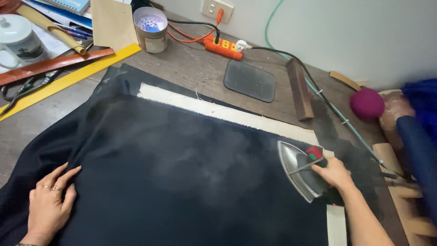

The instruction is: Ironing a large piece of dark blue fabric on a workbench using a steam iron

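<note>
A large dark navy cloth lies spread over the table, with a cream strip of fabric showing along its far edge. My right hand grips the handle of a silver steam iron that rests on the cloth's right side, its point facing away from me. Steam hangs over the middle of the cloth. My left hand lies flat on the cloth's left edge, fingers spread, rings on two fingers.
An orange power strip and the iron's cords run along the back. A grey iron rest pad, wooden block, tin can, yellow ruler, mug, scissors and a magenta ball surround the cloth.
</note>
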